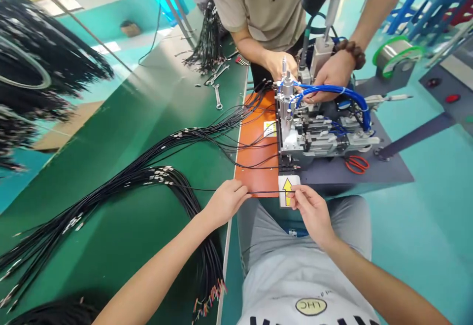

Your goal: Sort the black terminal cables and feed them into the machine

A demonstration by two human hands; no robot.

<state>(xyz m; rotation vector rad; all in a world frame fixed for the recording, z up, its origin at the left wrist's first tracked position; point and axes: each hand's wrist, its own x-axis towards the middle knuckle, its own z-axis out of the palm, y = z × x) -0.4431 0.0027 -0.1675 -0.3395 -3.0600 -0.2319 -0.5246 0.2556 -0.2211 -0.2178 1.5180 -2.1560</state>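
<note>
cable (266,192) runs straight; left grip (229,198) and right grip (312,211) both pinch it closed.

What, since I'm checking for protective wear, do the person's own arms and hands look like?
The left hand and right hand are bare, with no glove, ring or bracelet visible. No sleeve or marking shows on either forearm.

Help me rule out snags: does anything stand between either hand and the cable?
Nothing visible: the left hand and right hand both hold the cable directly, and nothing shows across the stretch between them.
</note>
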